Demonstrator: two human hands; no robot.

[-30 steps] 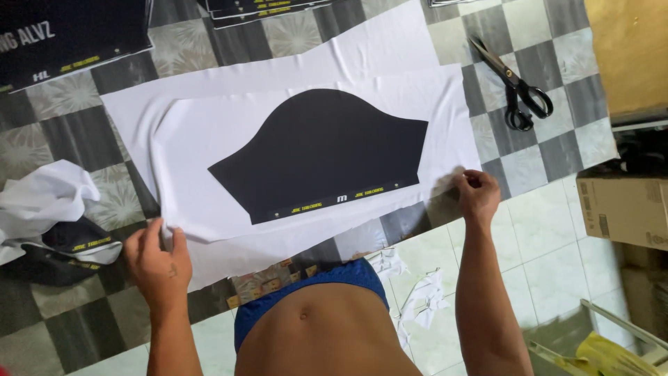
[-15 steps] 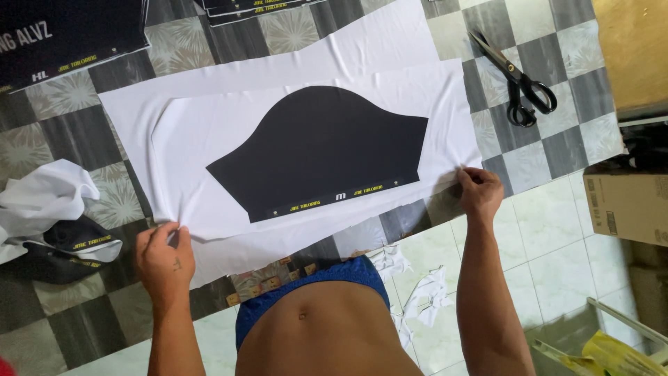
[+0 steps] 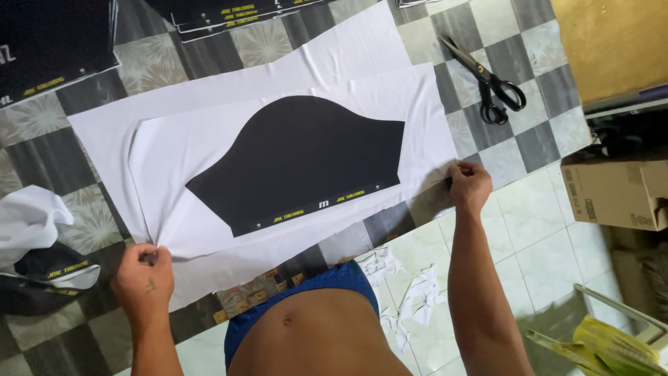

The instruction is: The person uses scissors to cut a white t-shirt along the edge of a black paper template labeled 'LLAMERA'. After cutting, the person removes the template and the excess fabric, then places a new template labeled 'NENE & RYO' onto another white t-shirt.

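Left hand [image 3: 145,278] pinches the near left corner of the white fabric [image 3: 209,150], fingers closed on the cloth. The fabric lies flat on the checkered table [image 3: 487,150], a black sleeve-shaped pattern piece [image 3: 303,163] resting on its middle. Right hand [image 3: 470,184] pinches the near right corner, fingers curled. Black scissors [image 3: 490,80] lie farther right, apart from the fabric.

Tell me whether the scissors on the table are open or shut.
Slightly open. The scissors lie flat on the checkered table, right of the white cloth; their two handle loops sit a little apart, blades nearly closed.
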